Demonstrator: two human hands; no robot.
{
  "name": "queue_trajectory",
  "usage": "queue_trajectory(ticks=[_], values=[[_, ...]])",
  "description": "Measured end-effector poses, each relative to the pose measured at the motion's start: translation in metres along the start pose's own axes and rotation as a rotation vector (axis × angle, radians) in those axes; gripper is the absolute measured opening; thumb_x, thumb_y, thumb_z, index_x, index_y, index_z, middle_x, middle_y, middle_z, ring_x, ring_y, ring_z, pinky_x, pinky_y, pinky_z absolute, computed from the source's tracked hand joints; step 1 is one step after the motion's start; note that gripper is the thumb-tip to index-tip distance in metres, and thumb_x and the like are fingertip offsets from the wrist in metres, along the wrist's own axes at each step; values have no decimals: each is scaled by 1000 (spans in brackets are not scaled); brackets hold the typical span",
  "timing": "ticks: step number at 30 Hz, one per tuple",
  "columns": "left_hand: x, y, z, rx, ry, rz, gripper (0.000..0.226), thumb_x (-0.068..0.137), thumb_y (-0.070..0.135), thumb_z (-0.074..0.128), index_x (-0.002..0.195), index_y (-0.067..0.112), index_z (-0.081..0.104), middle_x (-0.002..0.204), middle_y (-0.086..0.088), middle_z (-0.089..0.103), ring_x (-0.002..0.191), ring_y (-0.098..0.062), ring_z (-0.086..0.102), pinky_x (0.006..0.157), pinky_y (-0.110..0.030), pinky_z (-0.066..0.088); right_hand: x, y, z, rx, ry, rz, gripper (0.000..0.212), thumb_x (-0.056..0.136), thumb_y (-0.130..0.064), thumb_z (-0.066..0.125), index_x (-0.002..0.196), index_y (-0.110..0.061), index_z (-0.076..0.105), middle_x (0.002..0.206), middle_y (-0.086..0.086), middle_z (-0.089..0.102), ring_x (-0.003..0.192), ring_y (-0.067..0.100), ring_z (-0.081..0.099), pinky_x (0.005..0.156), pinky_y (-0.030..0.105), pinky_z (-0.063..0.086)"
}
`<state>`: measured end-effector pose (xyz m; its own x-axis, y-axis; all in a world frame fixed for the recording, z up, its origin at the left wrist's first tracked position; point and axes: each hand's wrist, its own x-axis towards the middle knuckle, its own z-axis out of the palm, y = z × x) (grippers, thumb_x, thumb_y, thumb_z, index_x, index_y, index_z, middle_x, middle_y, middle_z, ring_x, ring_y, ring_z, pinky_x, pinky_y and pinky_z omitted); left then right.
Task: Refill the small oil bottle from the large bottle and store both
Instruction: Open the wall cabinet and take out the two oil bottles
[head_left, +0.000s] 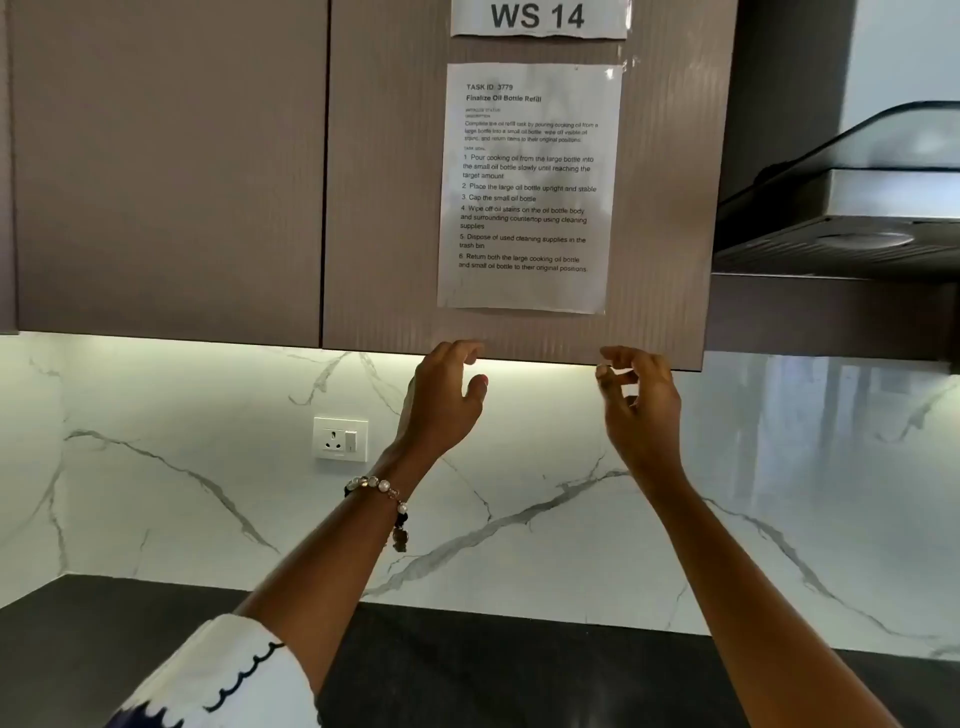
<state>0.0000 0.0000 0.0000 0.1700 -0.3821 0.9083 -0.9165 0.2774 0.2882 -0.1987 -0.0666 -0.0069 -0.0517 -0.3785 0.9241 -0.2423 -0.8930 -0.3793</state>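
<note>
Both hands are raised to the lower edge of a ribbed grey-brown wall cabinet door (395, 208), and neither holds anything. The left hand (444, 402), with a pearl-and-bead bracelet (387, 501) on its wrist and a white sleeve with dark scalloped trim (223, 680) further down the arm, has its curled fingertips at the door's bottom edge, thumb apart from the fingers; whether they actually touch the edge cannot be told. The right hand (641, 405) sits just beside it to the right, fingers loosely curled, close under the same edge, with a clear gap between the two hands. A printed white task sheet (530, 187) is taped upright on the door above the hands, and a white label reading WS 14 (537, 18) sits above that. To the left is a second smooth cabinet door (166, 166), shut; to the right a grey steel and glass range hood (857, 208) juts out close to the door's right edge. Below the cabinets lies open room in front of a white marble-veined backsplash (156, 493) bearing a white wall socket (340, 439), down to a dark stone countertop (467, 665). Neither oil bottle is in view, so their position and heading cannot be told.
</note>
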Motion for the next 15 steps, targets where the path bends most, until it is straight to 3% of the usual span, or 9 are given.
queue_trajectory(ticks=[3, 6, 10, 15], values=[[4, 6, 10, -85, 44, -4, 20, 85, 10, 65, 106, 10, 66, 100, -2, 67, 82, -17, 63, 69, -27, 48, 14, 13, -1, 433, 195, 520, 17, 95, -21, 55, 108, -12, 61, 97, 1, 62, 89, 18, 59, 72, 28, 54], [8, 15, 20, -146, 73, -77, 15, 85, 7, 65, 99, 10, 69, 95, -2, 70, 75, -15, 63, 65, -18, 46, 33, 25, -10, 918, 298, 1028, 26, 93, -18, 57, 117, -9, 55, 107, 10, 60, 88, 22, 60, 81, 29, 55], [13, 25, 30, -198, 80, -176, 12, 87, 7, 64, 96, 11, 71, 93, -1, 72, 76, -15, 63, 62, -7, 42, 48, 38, -13, 1175, 256, 1046, 41, 92, -23, 57, 130, -13, 47, 123, 12, 57, 113, 30, 55, 98, 38, 46], [14, 39, 34, -202, 102, -243, 10, 88, 11, 64, 95, 12, 72, 90, -1, 72, 74, -12, 62, 61, -5, 42, 60, 40, -19, 1340, 259, 1089, 34, 92, -27, 55, 124, -14, 51, 122, 12, 59, 111, 31, 58, 102, 39, 45]])
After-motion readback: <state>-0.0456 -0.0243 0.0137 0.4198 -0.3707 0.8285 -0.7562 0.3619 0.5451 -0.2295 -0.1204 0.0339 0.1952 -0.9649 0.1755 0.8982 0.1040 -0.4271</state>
